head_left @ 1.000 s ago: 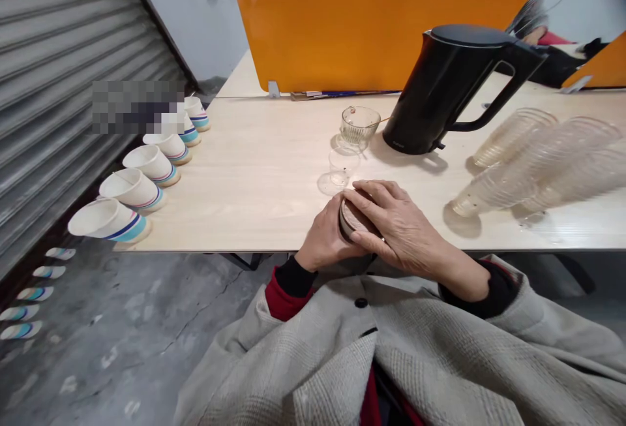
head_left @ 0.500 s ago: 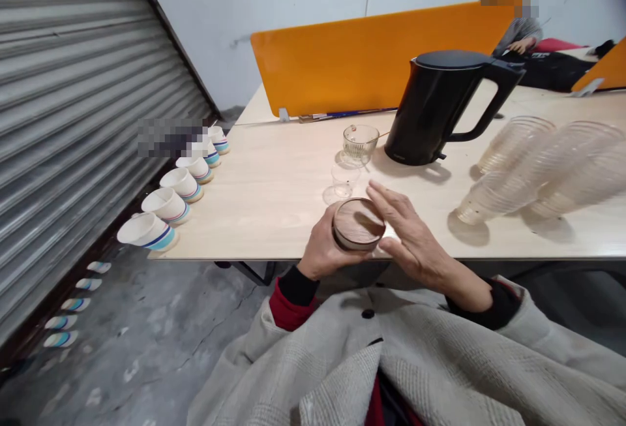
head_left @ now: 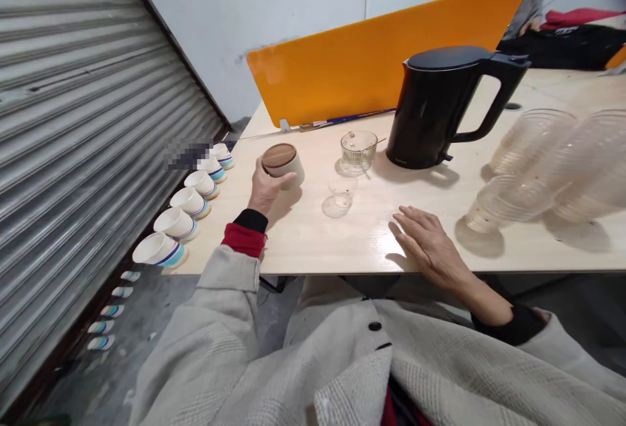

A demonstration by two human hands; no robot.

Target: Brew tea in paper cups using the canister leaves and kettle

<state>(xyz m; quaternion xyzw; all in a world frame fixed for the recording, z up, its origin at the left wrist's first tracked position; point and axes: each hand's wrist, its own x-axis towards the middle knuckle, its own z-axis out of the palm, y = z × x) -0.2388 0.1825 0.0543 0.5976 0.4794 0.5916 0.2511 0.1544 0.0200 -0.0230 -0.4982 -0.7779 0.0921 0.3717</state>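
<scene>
My left hand (head_left: 265,189) is wrapped round a pale canister with a wooden lid (head_left: 292,169), at the left part of the table. The canister stands upright, at or just above the tabletop; I cannot tell which. My right hand (head_left: 431,243) hovers over the table's front edge, palm down, fingers stretched out, holding nothing. Between the hands stands a small clear plastic cup (head_left: 342,192). Behind it is a ribbed glass bowl (head_left: 358,150) with a thin stick in it. A black electric kettle (head_left: 435,116) is farther back, its handle to the right.
Several striped paper cups (head_left: 177,224) line the table's left edge, near a metal shutter (head_left: 98,87). Stacked clear plastic cups (head_left: 533,165) stand at the right. An orange divider (head_left: 342,74) crosses the back, with thin sticks at its foot. Another person (head_left: 528,15) is behind it.
My left hand has carried the lidded canister from the front middle to the left and farther back. My right hand has come away from the canister, moving right and lower.
</scene>
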